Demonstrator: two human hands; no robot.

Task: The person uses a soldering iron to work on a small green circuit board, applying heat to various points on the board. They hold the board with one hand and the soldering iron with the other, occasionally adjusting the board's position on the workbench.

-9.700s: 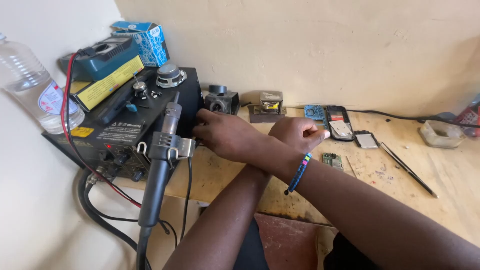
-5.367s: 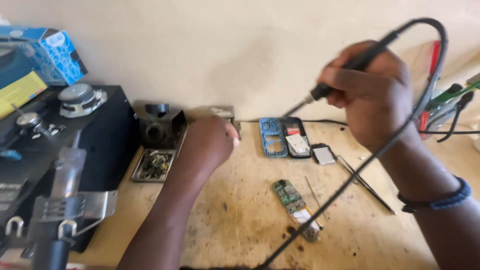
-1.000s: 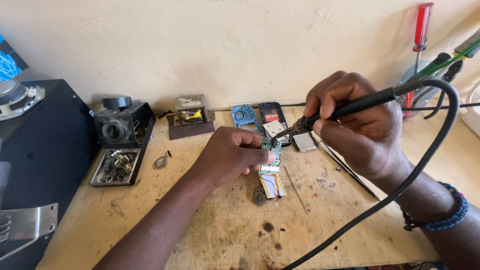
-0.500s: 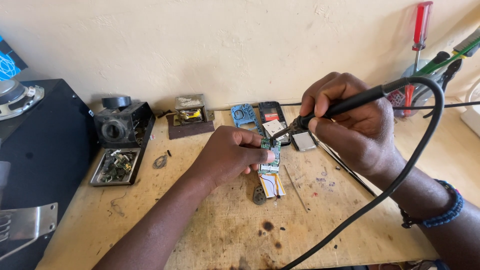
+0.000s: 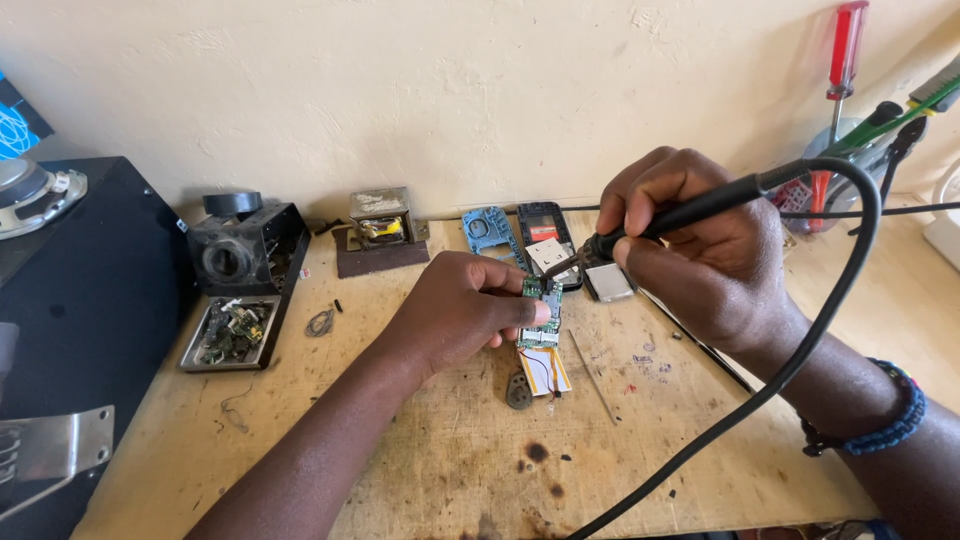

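Here, a small green circuit board sits near the middle of a worn wooden bench, its long axis running away from the viewer, with a flat pale yellow-edged pad joined to its near end by thin red wires and a small dark round part lying just beside that. The left hand reaches in from the lower left and pinches the board's left edge between thumb and curled fingers, holding it on the bench. The right hand is closed in a pen-like grip around a black soldering iron, whose tip meets the far end of the board; its thick black cable loops over the wrist and down off the near edge. Just beyond the board lie a blue phone frame, a black phone shell and a small silvery square plate. Farther left stand a small transformer on a dark plate, a black box-shaped holder and a metal tray of tiny parts. A red-handled screwdriver stands at the far right. Compared with half a second earlier, the hands and the board hold the same positions, the iron's tip unmoved.
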